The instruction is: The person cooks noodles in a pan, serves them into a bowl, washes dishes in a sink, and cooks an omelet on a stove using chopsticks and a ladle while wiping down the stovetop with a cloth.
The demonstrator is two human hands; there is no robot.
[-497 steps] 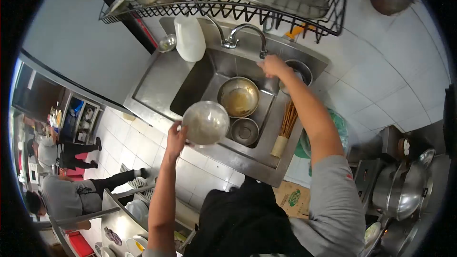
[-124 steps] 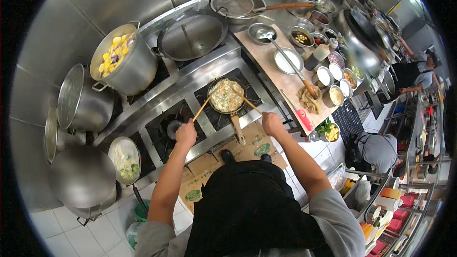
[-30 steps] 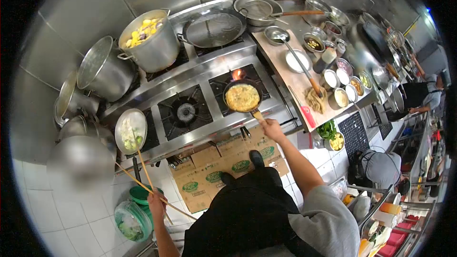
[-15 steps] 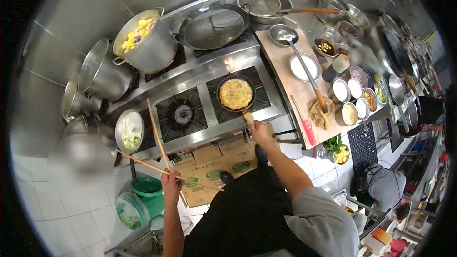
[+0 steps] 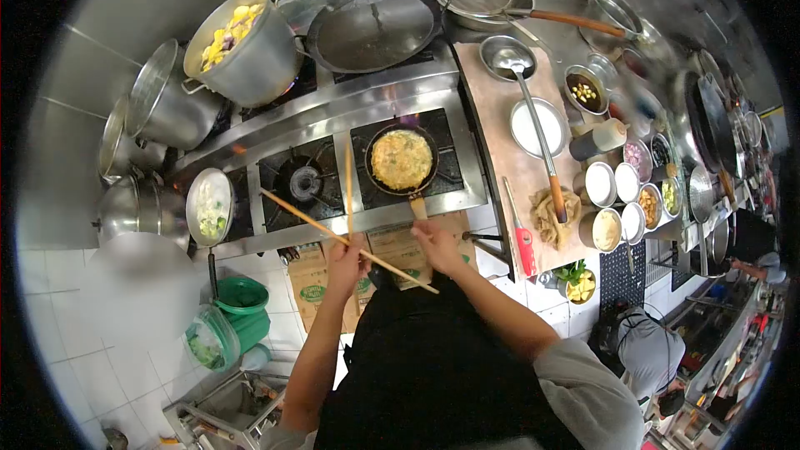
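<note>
Two long wooden chopsticks (image 5: 302,215) are in my left hand (image 5: 346,265), its fingers closed around them. They cross near my fingers, with one pointing up toward the stove and the other slanting to the left. My right hand (image 5: 437,246) is closed at the end of the wooden handle of a small black frying pan (image 5: 417,207). A round, golden omelette (image 5: 402,159) fills most of that pan, which sits on the right front burner. Flame shows faintly behind the pan.
A second frying pan (image 5: 208,210) with pale food and green pieces sits at left. Behind stand a tall pot (image 5: 250,62) and a wok (image 5: 372,33). At right, a board (image 5: 492,129) holds a ladle (image 5: 540,129), bowls and a red-handled tool (image 5: 524,250). Another person (image 5: 650,342) bends at lower right.
My left hand has moved up and to the right with the chopsticks, closer to the frying pan. The camera view has shifted slightly. My right hand stays at the handle.
</note>
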